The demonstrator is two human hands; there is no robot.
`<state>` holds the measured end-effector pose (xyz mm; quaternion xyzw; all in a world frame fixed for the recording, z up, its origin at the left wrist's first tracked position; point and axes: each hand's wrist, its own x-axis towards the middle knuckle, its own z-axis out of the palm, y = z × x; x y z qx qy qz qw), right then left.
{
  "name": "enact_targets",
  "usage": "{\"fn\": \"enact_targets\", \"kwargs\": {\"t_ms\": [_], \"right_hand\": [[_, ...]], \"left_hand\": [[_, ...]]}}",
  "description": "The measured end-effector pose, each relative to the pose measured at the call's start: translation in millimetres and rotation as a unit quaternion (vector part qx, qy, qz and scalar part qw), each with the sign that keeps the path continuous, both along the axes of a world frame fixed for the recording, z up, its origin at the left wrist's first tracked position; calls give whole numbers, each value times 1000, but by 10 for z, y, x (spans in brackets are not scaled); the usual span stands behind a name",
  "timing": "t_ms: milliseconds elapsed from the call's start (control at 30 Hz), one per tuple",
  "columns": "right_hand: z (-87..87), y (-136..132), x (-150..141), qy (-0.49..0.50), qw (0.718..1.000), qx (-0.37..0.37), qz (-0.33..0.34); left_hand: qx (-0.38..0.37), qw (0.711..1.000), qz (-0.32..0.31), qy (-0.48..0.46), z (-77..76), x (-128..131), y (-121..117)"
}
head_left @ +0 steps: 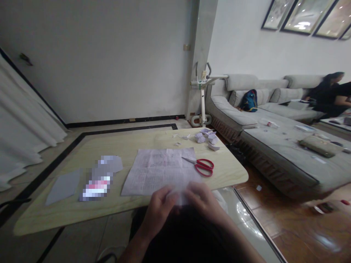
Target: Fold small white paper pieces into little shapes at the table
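Note:
At the table's near edge my left hand (162,200) and my right hand (201,197) face each other, fingers closed on a small piece of white paper (180,198) between them. Motion blurs the fingertips and the paper, so its exact shape is unclear. Just beyond them lies a large creased printed sheet (159,171), spread flat. Red-handled scissors (203,166) rest on its right part, blades pointing left. Several folded paper shapes (200,137) stand at the far right of the table, with small paper scraps (186,137) beside them.
On the left of the pale wooden table (65,153) lie a white sheet (63,186) and a pixelated item (95,186). A grey sofa (279,149) runs along the right, with a backpack (250,100) on it. Another person (329,95) sits at far right.

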<state>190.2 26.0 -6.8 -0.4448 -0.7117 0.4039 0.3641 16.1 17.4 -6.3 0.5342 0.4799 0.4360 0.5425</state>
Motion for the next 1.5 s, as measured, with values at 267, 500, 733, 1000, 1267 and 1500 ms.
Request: {"fn": "enact_targets", "kwargs": {"t_ms": [267,500,733,1000,1267,1500], "right_hand": [[26,-1,-33,3,999,-47,-4],[58,-27,10,13,998,-54,-10],[29,-36,8,43,997,-59,-25],[-62,-39,48,33,998,-44,-19],[-54,-58,31,36,998,-21,-37],[-88,-7,-78,40,997,28,-57]], "left_hand": [[18,998,50,32,-90,-17,37],[28,996,52,67,-75,-13,9],[24,997,29,64,-31,0,8],[33,996,50,63,-28,1,17],[37,992,89,85,-46,-29,35],[56,989,51,125,8,14,2]]}}
